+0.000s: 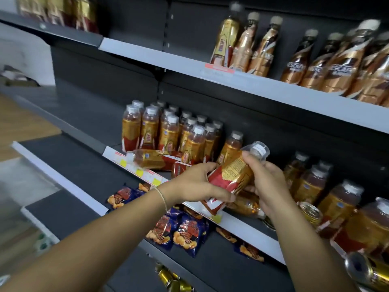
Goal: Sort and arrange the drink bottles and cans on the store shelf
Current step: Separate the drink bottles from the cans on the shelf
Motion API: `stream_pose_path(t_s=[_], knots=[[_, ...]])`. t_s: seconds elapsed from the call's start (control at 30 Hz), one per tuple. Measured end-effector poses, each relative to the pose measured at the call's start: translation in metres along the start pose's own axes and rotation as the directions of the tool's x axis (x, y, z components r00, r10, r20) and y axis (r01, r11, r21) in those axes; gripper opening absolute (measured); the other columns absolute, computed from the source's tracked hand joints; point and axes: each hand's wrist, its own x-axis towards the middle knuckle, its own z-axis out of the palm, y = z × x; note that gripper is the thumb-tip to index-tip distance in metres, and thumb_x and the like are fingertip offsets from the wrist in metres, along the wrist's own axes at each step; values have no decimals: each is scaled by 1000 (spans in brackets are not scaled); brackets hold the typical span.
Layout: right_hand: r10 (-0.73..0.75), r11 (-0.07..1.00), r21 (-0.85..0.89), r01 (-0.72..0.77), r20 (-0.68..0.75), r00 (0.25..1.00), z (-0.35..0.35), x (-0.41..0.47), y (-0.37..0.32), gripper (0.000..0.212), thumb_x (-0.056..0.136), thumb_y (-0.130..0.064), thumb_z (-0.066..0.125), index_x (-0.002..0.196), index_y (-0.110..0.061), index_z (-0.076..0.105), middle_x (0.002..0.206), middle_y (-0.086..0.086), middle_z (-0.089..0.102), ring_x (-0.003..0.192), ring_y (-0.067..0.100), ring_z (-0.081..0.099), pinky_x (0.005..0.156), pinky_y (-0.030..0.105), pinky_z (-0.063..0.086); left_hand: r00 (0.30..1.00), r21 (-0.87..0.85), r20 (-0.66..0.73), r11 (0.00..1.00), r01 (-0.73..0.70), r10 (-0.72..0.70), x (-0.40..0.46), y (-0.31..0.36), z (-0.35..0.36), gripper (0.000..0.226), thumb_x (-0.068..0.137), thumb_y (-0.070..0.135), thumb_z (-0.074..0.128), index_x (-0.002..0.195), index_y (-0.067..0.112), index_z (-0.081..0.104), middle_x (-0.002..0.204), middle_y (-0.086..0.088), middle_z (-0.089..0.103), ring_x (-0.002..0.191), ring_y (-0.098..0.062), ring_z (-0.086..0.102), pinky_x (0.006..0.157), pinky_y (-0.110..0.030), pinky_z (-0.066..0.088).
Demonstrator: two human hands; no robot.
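A gold-and-red tea bottle [232,172] is held tilted in front of the middle shelf [235,223]. My right hand [268,182] grips its upper part just below the white cap. My left hand [200,186] holds its red bottom end, and a second red-labelled bottle [212,204] lies under those fingers. Several matching bottles [168,131] stand in a block on the shelf to the left. One bottle [150,159] lies on its side in front of them. More tea bottles [311,184] stand at the right.
Copper coffee bottles [328,64] line the upper shelf [160,60]. Gold cans [310,212] lie at the right of the middle shelf, one can [366,268] nearer me. Blue snack bags [185,230] fill the shelf below, and gold cans [172,279] lie lower still.
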Motion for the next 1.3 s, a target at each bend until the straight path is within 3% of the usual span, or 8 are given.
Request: stream_pose_path(t_s=[0.17, 0.3, 0.47, 0.7, 0.8, 0.9, 1.03, 1.3], knots=[[-32, 998, 49, 28, 80, 996, 42, 34, -6, 39, 78, -43, 81, 104, -16, 68, 88, -4, 78, 79, 13, 75, 56, 24, 56, 994, 122, -106, 992, 31, -18, 5, -3, -42, 55, 66, 23, 88, 113, 23, 60, 101, -1, 73, 89, -20, 71, 82, -43, 59], [-40, 998, 50, 32, 171, 984, 74, 61, -11, 46, 74, -47, 83, 105, -17, 67, 87, -4, 78, 78, 13, 76, 62, 31, 58, 983, 169, -174, 982, 81, -51, 10, -8, -77, 57, 65, 20, 89, 114, 22, 58, 105, -5, 72, 94, -26, 70, 85, -52, 56], [-63, 995, 86, 41, 266, 962, 110, 84, -7, 41, 74, -43, 83, 104, -18, 68, 88, -7, 78, 78, 9, 75, 68, 32, 59, 968, 270, -241, 953, 136, -70, 9, -18, -116, 63, 61, 27, 91, 114, 25, 58, 104, 5, 71, 92, -12, 69, 87, -40, 57], [-82, 986, 162, 38, 273, 958, 159, 107, -7, 41, 73, -38, 87, 103, -18, 67, 89, -5, 78, 82, 12, 75, 65, 30, 60, 946, 309, -324, 944, 115, -9, 15, -36, -164, 71, 58, 25, 92, 119, 23, 54, 109, 0, 68, 99, -18, 67, 88, -43, 56], [-123, 981, 176, 81, 244, 962, 179, 116, -11, 40, 71, -37, 88, 101, -21, 67, 90, -6, 78, 83, 10, 75, 69, 30, 58, 929, 277, -370, 957, 87, 23, 21, -47, -185, 74, 61, 24, 92, 124, 23, 53, 110, 3, 68, 95, -12, 69, 83, -33, 59], [-157, 977, 176, 122, 204, 966, 199, 127, -14, 47, 66, -38, 89, 104, -24, 66, 96, -4, 77, 89, 12, 75, 82, 38, 60, 899, 320, -434, 943, 88, 63, 28, -61, -206, 67, 63, 36, 91, 119, 26, 57, 103, 9, 70, 88, -2, 69, 77, -21, 56], [-201, 975, 129, 183, 137, 970, 225, 140, -12, 61, 55, -50, 88, 107, -28, 64, 99, -3, 77, 89, 13, 75, 84, 41, 61, 869, 401, -490, 904, 149, 75, 37, -79, -236, 48, 63, 50, 87, 102, 31, 65, 91, 13, 72, 81, -1, 68, 79, -27, 56], [-279, 955, -86, 283, 60, 959, 270, 163, 14, 54, 57, -58, 86, 102, -42, 60, 94, -18, 75, 84, 5, 73, 80, 42, 61, 874, 522, -468, 839, 153, 132, 51, -121, -271, 32, 75, 44, 80, 99, 26, 70, 94, 12, 70, 87, -8, 64, 79, -27, 51]])
